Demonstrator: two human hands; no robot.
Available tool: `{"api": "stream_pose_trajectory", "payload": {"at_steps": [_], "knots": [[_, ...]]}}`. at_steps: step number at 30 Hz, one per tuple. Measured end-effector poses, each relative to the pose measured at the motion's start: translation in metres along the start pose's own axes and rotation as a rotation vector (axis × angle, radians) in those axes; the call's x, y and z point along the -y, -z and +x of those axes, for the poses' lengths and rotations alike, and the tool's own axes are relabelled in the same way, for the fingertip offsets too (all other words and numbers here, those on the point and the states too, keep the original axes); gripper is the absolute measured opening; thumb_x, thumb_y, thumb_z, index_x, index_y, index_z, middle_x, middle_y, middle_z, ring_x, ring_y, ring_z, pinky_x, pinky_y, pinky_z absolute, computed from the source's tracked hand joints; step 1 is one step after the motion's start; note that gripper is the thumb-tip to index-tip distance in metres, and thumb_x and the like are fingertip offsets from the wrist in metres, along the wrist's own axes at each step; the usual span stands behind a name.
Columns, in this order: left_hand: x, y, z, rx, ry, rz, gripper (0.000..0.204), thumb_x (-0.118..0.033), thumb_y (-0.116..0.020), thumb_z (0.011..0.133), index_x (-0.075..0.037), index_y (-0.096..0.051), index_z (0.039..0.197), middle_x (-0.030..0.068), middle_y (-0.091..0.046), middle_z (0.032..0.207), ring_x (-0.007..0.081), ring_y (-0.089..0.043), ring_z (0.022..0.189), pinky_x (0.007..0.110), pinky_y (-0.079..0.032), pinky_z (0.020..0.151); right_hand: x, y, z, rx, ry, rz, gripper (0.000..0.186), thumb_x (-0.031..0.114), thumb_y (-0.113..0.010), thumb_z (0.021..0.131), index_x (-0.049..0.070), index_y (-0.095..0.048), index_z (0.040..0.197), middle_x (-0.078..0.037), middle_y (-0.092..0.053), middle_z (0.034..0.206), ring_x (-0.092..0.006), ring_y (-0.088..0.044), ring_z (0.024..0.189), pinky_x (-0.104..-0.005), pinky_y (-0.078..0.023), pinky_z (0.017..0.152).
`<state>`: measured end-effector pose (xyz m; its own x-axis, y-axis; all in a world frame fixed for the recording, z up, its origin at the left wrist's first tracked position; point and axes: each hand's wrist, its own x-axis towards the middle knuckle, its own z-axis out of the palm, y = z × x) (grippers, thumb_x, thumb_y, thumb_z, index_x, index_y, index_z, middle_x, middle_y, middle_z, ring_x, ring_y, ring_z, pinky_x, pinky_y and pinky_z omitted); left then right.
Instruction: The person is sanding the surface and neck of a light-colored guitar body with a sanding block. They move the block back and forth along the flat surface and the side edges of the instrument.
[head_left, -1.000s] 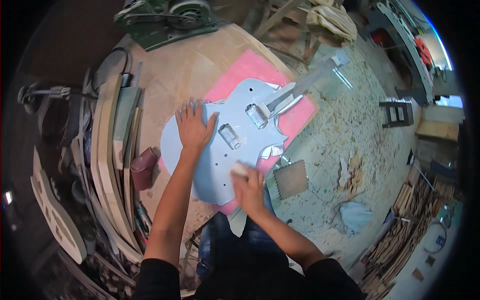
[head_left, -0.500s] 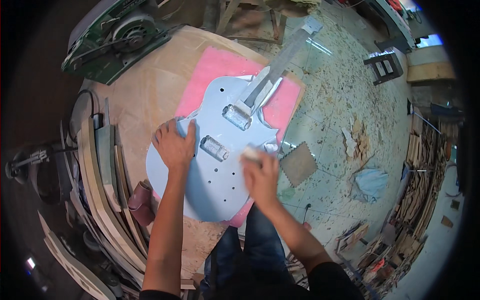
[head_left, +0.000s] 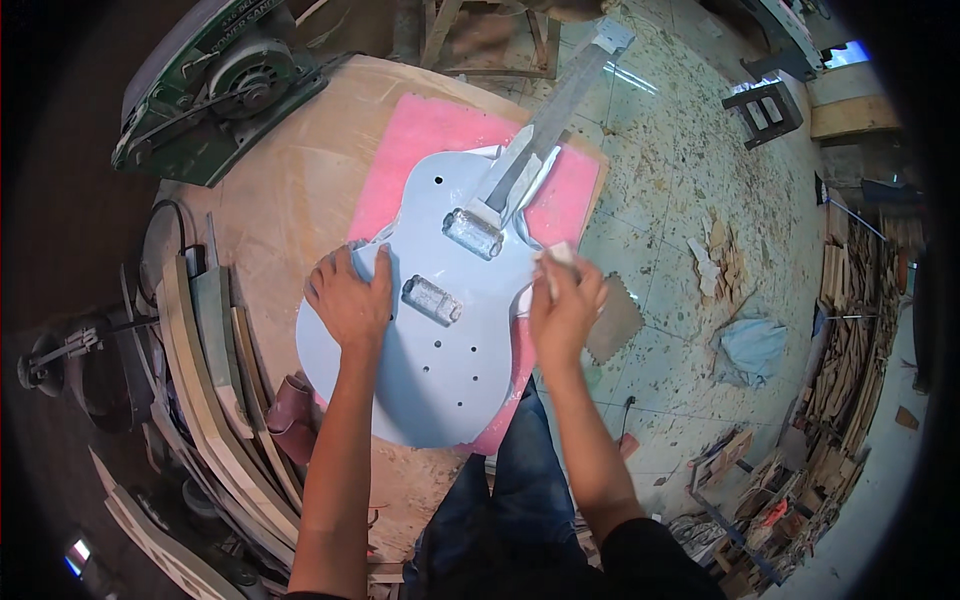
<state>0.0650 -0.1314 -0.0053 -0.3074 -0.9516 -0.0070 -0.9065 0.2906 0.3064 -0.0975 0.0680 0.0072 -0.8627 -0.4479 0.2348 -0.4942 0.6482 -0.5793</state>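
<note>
Left of the guitar body (head_left: 440, 330), curved wooden strips (head_left: 205, 380) stand on edge along the rim of the round wooden surface (head_left: 280, 200), and a green belt-driven machine (head_left: 215, 90) sits beyond them, up and to the left of the guitar.

On the guitar's left edge the left hand (head_left: 350, 300) lies flat, fingers spread, palm pressing down; its grip is released, closed around nothing, merely bearing on the painted top. The guitar itself, pale grey-blue, rests face up on a pink pad (head_left: 430, 150) in the middle of the surface, two masked pickup cavities (head_left: 455, 265) in line along its centre and the neck (head_left: 555, 110) running up and to the right past the edge.

At the guitar's right edge, by the waist, the right hand (head_left: 565, 305) is clenched on a small pale sanding block (head_left: 555, 262), held against the rim.

I judge the body to be stiff, solid and fairly heavy, unlikely to flex, but its coated face looks smooth, so it may slide on the pad unless pinned by a flat palm. The neck seems the weaker part; lifting is probably safest with one hand under the body and one at the neck joint, avoiding the finish.

Right of the guitar lies a tiled floor (head_left: 680, 180) strewn with wood scraps and a crumpled blue cloth (head_left: 750, 345).
</note>
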Motion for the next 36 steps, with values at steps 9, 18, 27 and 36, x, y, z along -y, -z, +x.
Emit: {"api": "stream_pose_trajectory", "payload": {"at_steps": [9,18,27,36], "knots": [[0.001,0.0,0.0,0.004,0.0,0.003,0.065,-0.058,-0.063,0.097,-0.004,-0.069,0.132,0.0196,-0.065,0.134,0.0378,-0.053,0.135,0.052,-0.028,0.123,-0.004,0.006,0.001,0.13,0.08,0.024,0.029,0.013,-0.076,0.089,0.021,-0.079,0.116,-0.017,-0.059,0.127,-0.04,-0.053,0.121,-0.0541,-0.041,0.102],[0.001,0.001,0.0,-0.001,0.012,-0.016,0.065,-0.057,-0.063,0.097,-0.004,-0.069,0.133,0.0202,-0.065,0.134,0.0381,-0.053,0.134,0.052,-0.028,0.123,-0.016,0.007,-0.004,0.138,0.108,0.018,0.027,0.011,-0.077,0.087,0.019,-0.081,0.113,-0.015,-0.06,0.125,-0.0406,-0.053,0.119,-0.0529,-0.043,0.101],[0.004,0.002,0.001,-0.003,0.004,-0.01,0.063,-0.057,-0.063,0.096,-0.004,-0.07,0.129,0.0203,-0.066,0.132,0.0385,-0.054,0.134,0.052,-0.028,0.123,-0.003,0.012,-0.03,0.224,0.164,0.029,0.028,0.015,-0.075,0.09,0.022,-0.08,0.117,-0.016,-0.06,0.128,-0.04,-0.053,0.121,-0.0532,-0.042,0.102],[0.001,0.002,0.0,-0.01,0.012,-0.039,0.064,-0.057,-0.064,0.096,-0.003,-0.07,0.13,0.02,-0.066,0.132,0.0374,-0.054,0.133,0.052,-0.028,0.123,0.001,0.013,-0.045,0.213,0.181,0.049,0.028,0.013,-0.076,0.088,0.02,-0.081,0.115,-0.017,-0.06,0.126,-0.0411,-0.053,0.121,-0.053,-0.042,0.102]]}}
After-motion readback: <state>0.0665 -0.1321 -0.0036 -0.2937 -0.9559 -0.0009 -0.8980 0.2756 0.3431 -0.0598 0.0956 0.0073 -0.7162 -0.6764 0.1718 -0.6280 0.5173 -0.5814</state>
